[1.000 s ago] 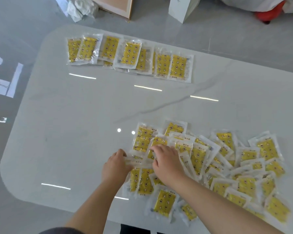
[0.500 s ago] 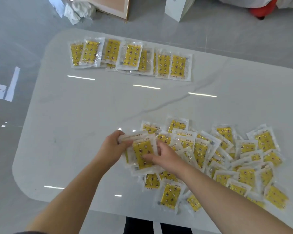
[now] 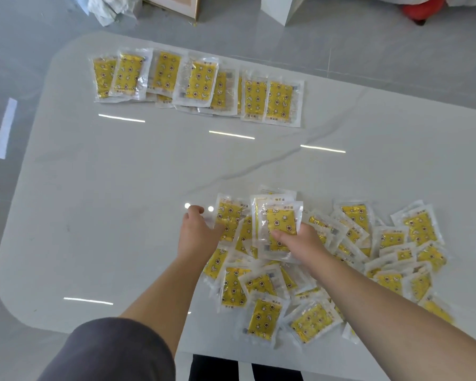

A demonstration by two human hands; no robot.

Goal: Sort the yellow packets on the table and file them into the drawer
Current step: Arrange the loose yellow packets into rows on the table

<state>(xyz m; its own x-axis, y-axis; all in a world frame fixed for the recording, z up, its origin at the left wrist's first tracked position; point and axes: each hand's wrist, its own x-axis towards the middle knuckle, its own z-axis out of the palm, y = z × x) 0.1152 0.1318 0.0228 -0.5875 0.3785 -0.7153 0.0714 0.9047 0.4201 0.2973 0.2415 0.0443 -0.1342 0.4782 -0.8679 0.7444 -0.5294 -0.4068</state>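
Right hand (image 3: 300,242) grip pinches stack of flat yellow plastic packets (image 3: 279,224), long axis forward; loose packet (image 3: 228,220) just left of grip, nearer left hand (image 3: 197,235), whose grip is unclear.

Floor (image 3: 17,50): grey, glossy, with thin tile joints visible at far right.
Far left: crumpled white wrapping (image 3: 107,6) lying on the floor, cut off by the top edge of view.
Just right of it: wood-framed board (image 3: 173,4), pale panel with a light timber edge, only the near corner showing.
Far centre-right: white box (image 3: 280,8), lower part only.
Far right: red object (image 3: 423,8), rounded, identity unclear, with white material (image 3: 467,0) beside it.
Left side: bright angular reflection (image 3: 3,130) on the floor.
Near edge, centre: dark shape (image 3: 217,367) with a pale vertical stripe, identity unclear.
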